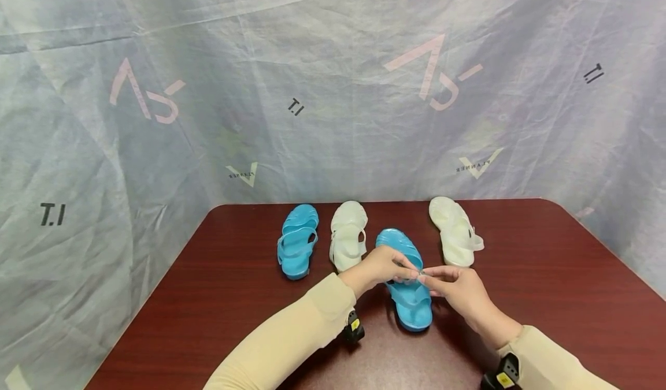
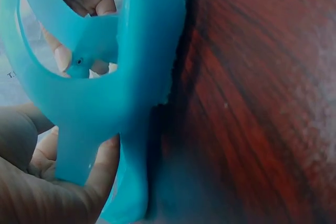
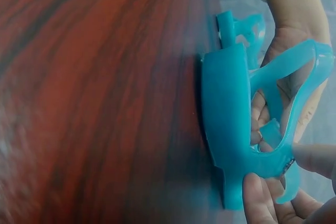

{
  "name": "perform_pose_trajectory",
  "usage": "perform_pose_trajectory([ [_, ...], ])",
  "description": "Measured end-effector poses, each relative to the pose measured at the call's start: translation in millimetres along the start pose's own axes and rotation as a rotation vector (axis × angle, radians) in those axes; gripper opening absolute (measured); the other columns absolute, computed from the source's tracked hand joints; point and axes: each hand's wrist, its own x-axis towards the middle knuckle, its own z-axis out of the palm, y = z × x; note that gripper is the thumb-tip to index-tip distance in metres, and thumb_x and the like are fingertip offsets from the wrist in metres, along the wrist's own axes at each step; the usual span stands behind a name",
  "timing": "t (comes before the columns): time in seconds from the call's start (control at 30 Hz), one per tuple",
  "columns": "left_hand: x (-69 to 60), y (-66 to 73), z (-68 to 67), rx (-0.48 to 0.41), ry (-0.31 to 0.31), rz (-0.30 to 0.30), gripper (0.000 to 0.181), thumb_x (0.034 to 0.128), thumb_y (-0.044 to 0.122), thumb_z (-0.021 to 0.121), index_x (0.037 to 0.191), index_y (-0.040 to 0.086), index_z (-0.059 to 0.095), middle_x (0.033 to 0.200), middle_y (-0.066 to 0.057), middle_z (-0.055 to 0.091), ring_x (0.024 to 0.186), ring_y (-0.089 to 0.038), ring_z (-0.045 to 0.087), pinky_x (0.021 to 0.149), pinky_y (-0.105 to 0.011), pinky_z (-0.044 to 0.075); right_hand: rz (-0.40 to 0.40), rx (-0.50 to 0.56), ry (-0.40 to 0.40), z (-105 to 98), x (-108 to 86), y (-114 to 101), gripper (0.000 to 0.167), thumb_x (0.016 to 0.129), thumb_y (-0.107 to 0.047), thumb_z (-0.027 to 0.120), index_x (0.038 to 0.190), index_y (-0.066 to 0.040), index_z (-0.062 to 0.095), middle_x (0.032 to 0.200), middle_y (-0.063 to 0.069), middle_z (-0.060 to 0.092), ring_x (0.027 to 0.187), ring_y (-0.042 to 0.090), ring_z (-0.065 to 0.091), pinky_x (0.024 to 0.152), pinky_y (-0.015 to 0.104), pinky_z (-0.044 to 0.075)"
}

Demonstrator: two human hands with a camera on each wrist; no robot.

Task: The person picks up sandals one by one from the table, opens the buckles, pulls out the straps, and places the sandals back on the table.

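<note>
A blue sandal stands on the table in front of the person, its toe end pointing away. The left hand reaches over its left side, thumb and fingers pinching a blue strap. From the right, the right hand pinches the strap area by a small buckle. Both hands' fingertips nearly meet above the sandal. In the right wrist view the right fingers lie against the sandal's side. Whether the strap end is through the buckle, I cannot tell.
Another blue sandal lies at the left on the dark red table. A white sandal lies just left of the handled one, and another white sandal lies behind the right hand. A printed grey cloth hangs behind the table.
</note>
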Motion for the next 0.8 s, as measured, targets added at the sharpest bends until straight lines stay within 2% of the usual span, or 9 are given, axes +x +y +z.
perform_pose_trajectory([
  [0.33,-4.5,2.7,-1.5,0.015,-0.005,-0.020,0.012,0.0856,0.018,0.074,0.090,0.007,0.079,0.081,-0.003,0.074,0.072,-0.010,0.067,0.069,-0.024,0.056,0.002,0.000,0.047,6.9,-6.1,-2.8,0.041,0.089,-0.029,0.070,0.115,0.002,0.069,0.108,0.013,0.072,0.080,0.015,0.071,0.079,0.035,0.058],
  [0.57,-3.5,0.7,-0.6,0.030,-0.012,-0.021,0.013,0.0866,0.018,0.073,0.091,0.008,0.079,0.082,-0.002,0.074,0.073,-0.010,0.067,0.069,-0.024,0.056,0.018,0.025,0.077,9.5,-7.4,-0.9,0.039,0.090,-0.028,0.069,0.116,0.001,0.069,0.104,0.010,0.073,0.077,0.012,0.070,0.074,0.029,0.058],
  [0.8,-3.7,-4.6,-4.1,0.049,-0.005,0.006,0.013,0.0863,0.017,0.073,0.091,0.006,0.078,0.083,-0.004,0.075,0.074,-0.009,0.067,0.069,-0.022,0.055,0.038,0.151,0.091,6.3,-5.3,2.5,0.044,0.090,-0.026,0.070,0.119,0.006,0.065,0.096,0.007,0.075,0.075,0.010,0.071,0.075,0.027,0.059],
])
